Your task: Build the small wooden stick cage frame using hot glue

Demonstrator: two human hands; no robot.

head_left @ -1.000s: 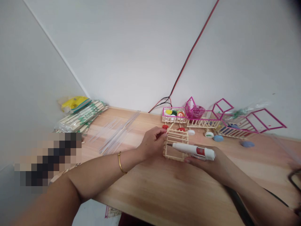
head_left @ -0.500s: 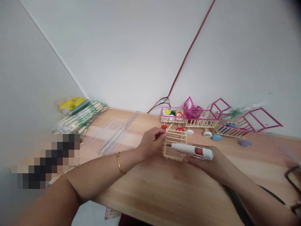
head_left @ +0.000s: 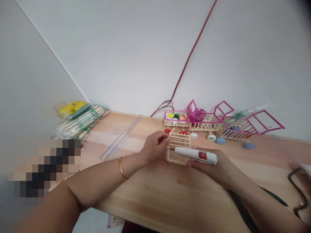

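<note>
Stick frame (head_left: 178,149) on table (head_left: 155,194), caps (head_left: 193,136) just behind it. L hand (head_left: 153,149) pinched on frame's left top corner, poss. a loose stick there. R hand (head_left: 215,168) clamped round glue tube (head_left: 196,155) across frame front. Reads as gluing step; next: steady frame, nozzle onto joint.

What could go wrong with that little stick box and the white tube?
1. The white tube with a red label, held in the right hand, points its nozzle at the small frame of pale wooden sticks. Whatever comes out might drip onto the wooden table or fingers.
2. The left hand pinches only the frame's corner, so a hard push could bend or snap the thin sticks.
</note>
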